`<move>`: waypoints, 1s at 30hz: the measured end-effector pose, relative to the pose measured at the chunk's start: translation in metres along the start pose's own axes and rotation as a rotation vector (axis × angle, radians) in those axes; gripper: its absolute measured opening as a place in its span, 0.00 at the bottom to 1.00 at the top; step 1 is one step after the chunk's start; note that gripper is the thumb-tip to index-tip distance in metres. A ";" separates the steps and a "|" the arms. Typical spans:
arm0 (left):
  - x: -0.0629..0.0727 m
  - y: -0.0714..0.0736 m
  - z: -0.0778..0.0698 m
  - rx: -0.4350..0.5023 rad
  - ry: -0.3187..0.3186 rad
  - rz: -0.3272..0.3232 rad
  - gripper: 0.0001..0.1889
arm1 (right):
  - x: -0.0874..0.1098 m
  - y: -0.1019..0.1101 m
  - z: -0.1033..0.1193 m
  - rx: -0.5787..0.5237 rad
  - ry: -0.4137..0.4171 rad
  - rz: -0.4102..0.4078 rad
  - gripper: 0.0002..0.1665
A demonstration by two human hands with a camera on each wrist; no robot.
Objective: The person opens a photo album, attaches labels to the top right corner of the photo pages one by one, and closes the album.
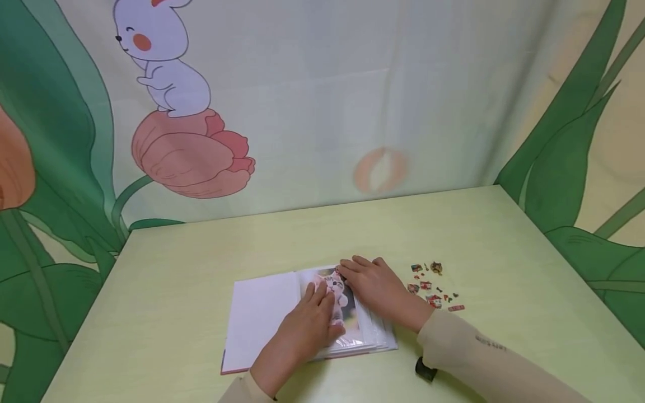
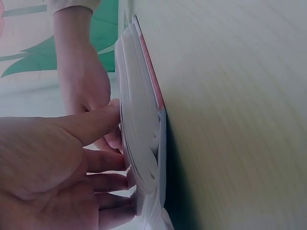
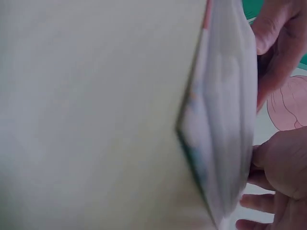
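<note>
An open photo album (image 1: pixel 262 319) lies on the table, with a kitten photo (image 1: pixel 355 322) behind the clear sleeve of its right-hand page. My left hand (image 1: pixel 308 322) rests on this page with its fingers laid over the photo's left part. Over the upper right of the same page, my right hand (image 1: pixel 378 285) touches the photo near the kitten's head, fingers fairly straight. In the left wrist view, the left thumb and fingertips meet the page face, beside the stacked sleeves (image 2: pixel 136 105). Whatever is under the right fingertips is hidden.
Several small colourful cut-out pieces (image 1: pixel 434 301) are scattered on the table (image 1: pixel 176 291) just right of the album. A curtain (image 1: pixel 312 112) printed with a rabbit and flowers hangs behind the table's far edge. A black wrist device (image 1: pixel 425 369) shows under the right sleeve.
</note>
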State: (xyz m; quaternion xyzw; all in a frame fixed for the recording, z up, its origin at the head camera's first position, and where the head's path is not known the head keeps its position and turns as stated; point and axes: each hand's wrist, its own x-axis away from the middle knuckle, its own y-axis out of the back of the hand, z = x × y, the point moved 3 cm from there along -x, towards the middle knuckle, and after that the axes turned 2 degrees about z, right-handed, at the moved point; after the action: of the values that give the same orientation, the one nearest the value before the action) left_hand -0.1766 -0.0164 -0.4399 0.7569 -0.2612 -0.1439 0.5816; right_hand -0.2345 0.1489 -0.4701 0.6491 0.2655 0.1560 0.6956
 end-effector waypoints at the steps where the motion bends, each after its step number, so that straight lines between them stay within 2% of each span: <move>1: 0.000 0.000 0.000 0.000 -0.002 -0.001 0.34 | -0.001 0.001 -0.001 -0.011 -0.011 0.020 0.24; 6: 0.000 0.001 0.000 -0.011 -0.010 -0.008 0.34 | -0.007 0.005 -0.005 -0.089 -0.074 0.132 0.29; 10: 0.000 0.000 0.000 -0.011 -0.026 -0.016 0.34 | -0.010 0.006 -0.007 -0.125 -0.116 0.175 0.31; 21: 0.000 -0.001 0.000 -0.001 -0.009 -0.007 0.34 | -0.016 -0.004 -0.018 -0.187 -0.212 0.211 0.33; 30: 0.001 -0.004 -0.002 -0.053 0.006 0.022 0.39 | -0.016 -0.004 -0.021 -0.205 -0.186 0.164 0.29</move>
State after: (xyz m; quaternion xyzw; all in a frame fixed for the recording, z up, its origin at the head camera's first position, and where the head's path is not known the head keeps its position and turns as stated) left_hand -0.1732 -0.0146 -0.4427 0.7388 -0.2639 -0.1421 0.6037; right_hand -0.2596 0.1567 -0.4716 0.6058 0.1288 0.1775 0.7648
